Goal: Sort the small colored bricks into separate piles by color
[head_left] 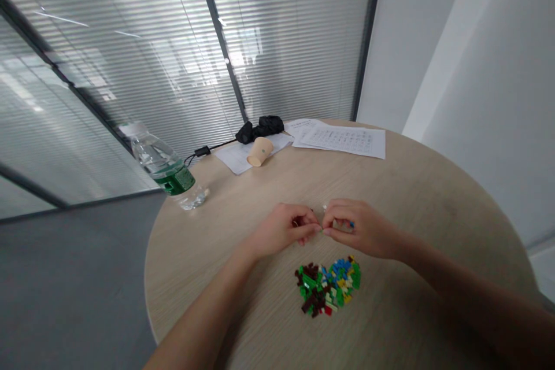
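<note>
The left hand (289, 226) and the right hand (361, 228) meet over the round, pale wooden bench (416, 191), their fingers pinched in close. They seem to hold a tiny green plastic piece (321, 230) between their tips; it is too small and blurry to tell its shape. A blue plastic bit (352, 224) shows by the right hand's curled fingers, but I cannot tell if it is held.

The piece could pop out if the fingers squeeze too hard or push crooked. It might drop into the heap of small brown, green, blue and yellow plastic bricks (328, 286) just below the hands—then it would be hard to find, since many bricks there are green too. An arm could also brush the heap and spread the bricks about. The clear plastic bottle with a green label (176, 178) stands near the bench's left edge—a bump could tip it off.
</note>
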Demonstrator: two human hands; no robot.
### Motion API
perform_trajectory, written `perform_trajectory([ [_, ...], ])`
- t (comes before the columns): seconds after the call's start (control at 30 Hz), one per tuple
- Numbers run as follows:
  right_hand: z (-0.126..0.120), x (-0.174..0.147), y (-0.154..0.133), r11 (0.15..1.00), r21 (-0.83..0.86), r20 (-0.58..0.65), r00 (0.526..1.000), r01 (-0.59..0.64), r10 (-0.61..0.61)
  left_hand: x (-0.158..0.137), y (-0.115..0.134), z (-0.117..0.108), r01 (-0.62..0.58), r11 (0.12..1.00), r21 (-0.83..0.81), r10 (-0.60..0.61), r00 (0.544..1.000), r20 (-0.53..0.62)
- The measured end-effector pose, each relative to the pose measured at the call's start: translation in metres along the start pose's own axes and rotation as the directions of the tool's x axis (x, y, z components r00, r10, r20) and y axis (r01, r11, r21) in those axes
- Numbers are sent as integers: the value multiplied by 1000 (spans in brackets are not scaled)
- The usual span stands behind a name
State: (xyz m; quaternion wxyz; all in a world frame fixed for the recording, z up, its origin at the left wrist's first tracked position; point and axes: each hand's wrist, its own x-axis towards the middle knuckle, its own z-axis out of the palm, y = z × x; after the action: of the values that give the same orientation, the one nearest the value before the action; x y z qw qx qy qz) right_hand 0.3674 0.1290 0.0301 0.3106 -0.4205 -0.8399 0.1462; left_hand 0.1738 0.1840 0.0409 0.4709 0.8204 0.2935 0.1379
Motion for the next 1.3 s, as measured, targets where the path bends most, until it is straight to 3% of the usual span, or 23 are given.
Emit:
perform_trajectory([
  [0.27, 8, 2, -3, 998, -18, -4, 998, -62, 62, -1, -4, -3, 15, 1000, 18, -15, 1000, 21],
  [0.47, 7, 2, 3, 990, -105, 5, 996, -92, 93, -3, 0, -9, -52, 927, 371, 68, 997, -29],
  [0.63, 7, 1, 5, 983, -152, 5, 994, -108, 110, -2, 2, -6, -251, 813, 526, 180, 967, 183],
  [0.8, 8, 1, 6, 986, -124, -31, 994, -109, 106, 2, -3, 1, -323, 789, 523, 212, 942, 261],
  [0.93, 7, 1, 5, 987, -112, -23, 994, -112, 110, 1, -2, -4, -263, 806, 529, 169, 961, 220],
  [1.03, 6, 0, 4, 989, -100, -12, 994, -112, 111, -6, 2, -19, -159, 841, 517, 109, 986, 126],
  [1.17, 5, 0, 2, 986, -107, 31, 991, -125, 129, -17, 0, -43, 84, 820, 566, -104, 995, 4],
  [1.3, 5, 0, 0, 984, -120, 82, 987, -131, 141, -23, -8, -56, 191, 764, 616, -246, 969, 4],
])
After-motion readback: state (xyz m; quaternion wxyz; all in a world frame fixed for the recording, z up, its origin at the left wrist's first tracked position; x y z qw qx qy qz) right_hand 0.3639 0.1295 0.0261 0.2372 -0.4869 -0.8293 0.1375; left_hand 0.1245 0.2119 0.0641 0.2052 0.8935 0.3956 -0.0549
